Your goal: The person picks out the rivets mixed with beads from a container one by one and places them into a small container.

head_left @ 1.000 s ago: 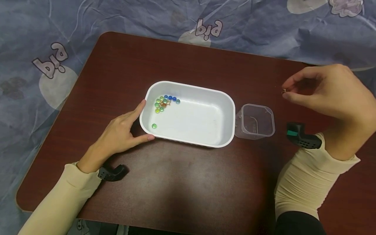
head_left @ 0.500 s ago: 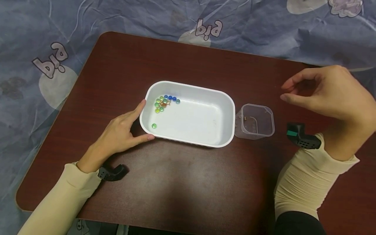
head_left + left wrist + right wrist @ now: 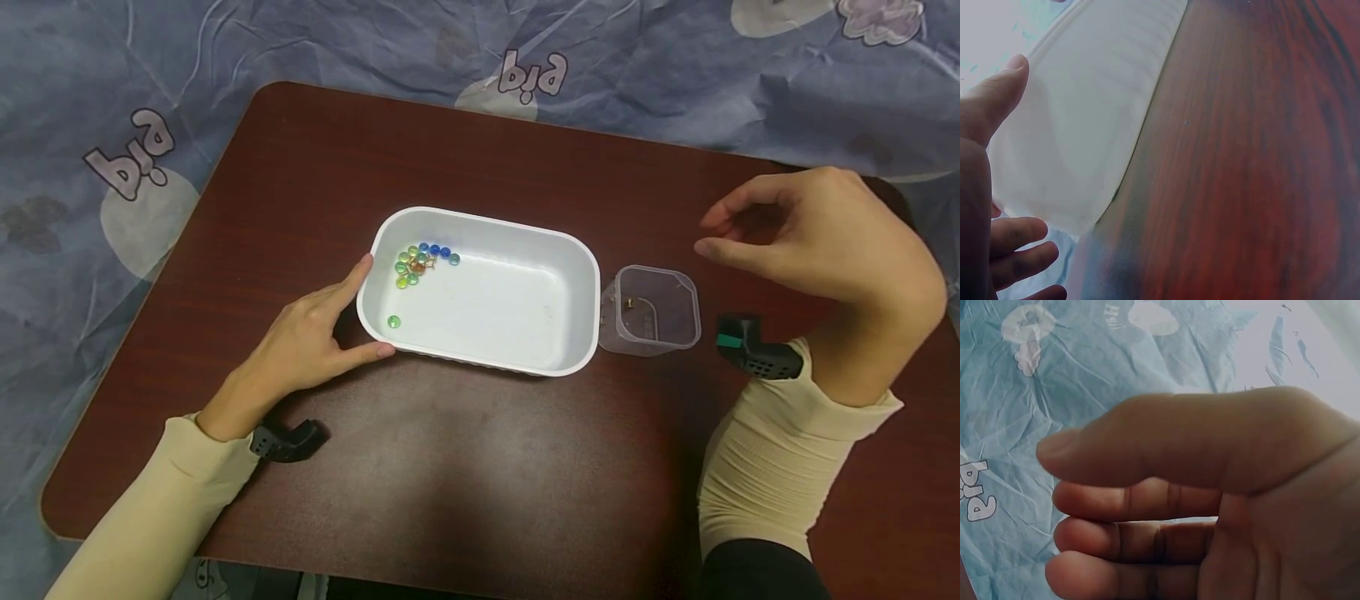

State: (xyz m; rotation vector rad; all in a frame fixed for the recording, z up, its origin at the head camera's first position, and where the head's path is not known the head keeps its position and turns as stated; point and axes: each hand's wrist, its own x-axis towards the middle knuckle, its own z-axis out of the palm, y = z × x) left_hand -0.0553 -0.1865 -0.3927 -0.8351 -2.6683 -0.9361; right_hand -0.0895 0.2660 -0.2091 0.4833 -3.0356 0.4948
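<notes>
A white oblong tray (image 3: 495, 312) lies mid-table. My left hand (image 3: 307, 337) touches its left end, thumb along the near rim and forefinger along the far side, fingers spread and fairly straight. In the tray's far left corner sit green, yellow-green and blue glass marbles (image 3: 435, 250), bunched around small copper-coloured metal pieces (image 3: 417, 267). One green marble (image 3: 393, 322) lies apart, nearer me. Against the tray's right end stands a clear plastic box (image 3: 651, 310) with a tiny gold-coloured piece (image 3: 629, 303) inside. My right hand (image 3: 832, 237) hovers right of the box, fingers loosely bent, holding nothing.
Everything stands on a dark red-brown wooden table (image 3: 450, 458). Beyond its far edge hangs or lies a wrinkled blue-grey printed cloth (image 3: 337, 50). Black wrist cameras sit on the left wrist (image 3: 288, 440) and right wrist (image 3: 757, 350).
My right hand pinched a small gold-coloured piece a second ago, then let it go; the piece now shows inside the clear box. That hand has since shifted slightly left. My left hand stays put.
</notes>
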